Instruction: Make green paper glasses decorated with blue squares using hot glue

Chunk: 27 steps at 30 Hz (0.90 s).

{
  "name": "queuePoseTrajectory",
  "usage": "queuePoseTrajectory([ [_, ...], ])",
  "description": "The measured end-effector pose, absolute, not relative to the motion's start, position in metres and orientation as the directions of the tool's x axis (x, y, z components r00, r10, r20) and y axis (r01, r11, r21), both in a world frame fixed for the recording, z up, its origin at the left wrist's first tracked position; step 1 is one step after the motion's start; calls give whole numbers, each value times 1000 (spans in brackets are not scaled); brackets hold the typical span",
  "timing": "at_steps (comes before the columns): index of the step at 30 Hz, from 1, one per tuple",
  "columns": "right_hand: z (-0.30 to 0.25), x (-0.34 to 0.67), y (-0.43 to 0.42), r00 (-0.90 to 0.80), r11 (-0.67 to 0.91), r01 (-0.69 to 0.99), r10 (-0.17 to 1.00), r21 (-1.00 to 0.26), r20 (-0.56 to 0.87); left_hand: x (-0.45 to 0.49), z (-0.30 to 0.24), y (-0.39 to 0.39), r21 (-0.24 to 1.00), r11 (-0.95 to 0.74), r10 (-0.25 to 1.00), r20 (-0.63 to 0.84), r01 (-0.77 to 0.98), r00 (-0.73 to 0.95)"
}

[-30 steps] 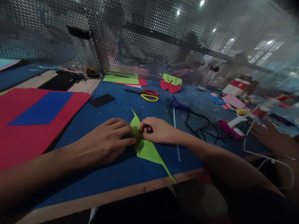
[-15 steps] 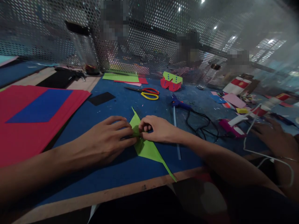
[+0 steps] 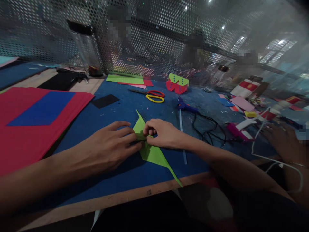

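Note:
A folded piece of lime-green paper (image 3: 154, 155) lies on the blue tabletop before me, with one thin pointed end reaching the table's front edge and another pointing away. My left hand (image 3: 118, 145) comes in from the left, its fingertips closed on the paper's middle. From the right, my right hand (image 3: 163, 132) pinches the same middle part, thumb and curled forefinger together. The two sets of fingertips almost meet and hide the fold between them. Just right of my right wrist is a glue stick (image 3: 181, 120) running from a blue glue gun (image 3: 185, 106).
Scissors (image 3: 154, 96) lie beyond my hands, near a black card (image 3: 105, 101). Red sheets (image 3: 24, 145) are stacked at left. A green-and-red paper piece (image 3: 177, 83) stands by the perforated metal screen (image 3: 154, 42). At right are cables and another person's hand (image 3: 277, 137).
Both hands keep nearly the same place on the green paper. The left fingertips have shifted very slightly; the other person's hand at the far right has moved a little.

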State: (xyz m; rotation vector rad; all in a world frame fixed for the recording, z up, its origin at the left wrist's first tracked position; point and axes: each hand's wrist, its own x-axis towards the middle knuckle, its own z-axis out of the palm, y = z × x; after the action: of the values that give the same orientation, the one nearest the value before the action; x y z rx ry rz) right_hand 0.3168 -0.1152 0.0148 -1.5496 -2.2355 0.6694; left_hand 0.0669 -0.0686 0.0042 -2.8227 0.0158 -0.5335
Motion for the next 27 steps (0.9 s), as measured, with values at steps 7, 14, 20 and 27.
queuePoseTrajectory([
  [7,16,317,-115,-341,283,782,940,-556,-2,68,5,-69,-234,-972,-53,357,34,932],
  [14,12,318,-112,-358,303,759,934,-576,20,69,5,-69,-265,-964,-70,334,23,940],
  [20,10,320,-111,-374,313,747,927,-587,18,69,6,-69,-250,-968,-62,324,23,944],
  [27,13,321,-108,-353,253,741,935,-623,-41,67,-1,-68,-252,-967,-63,344,28,937],
])
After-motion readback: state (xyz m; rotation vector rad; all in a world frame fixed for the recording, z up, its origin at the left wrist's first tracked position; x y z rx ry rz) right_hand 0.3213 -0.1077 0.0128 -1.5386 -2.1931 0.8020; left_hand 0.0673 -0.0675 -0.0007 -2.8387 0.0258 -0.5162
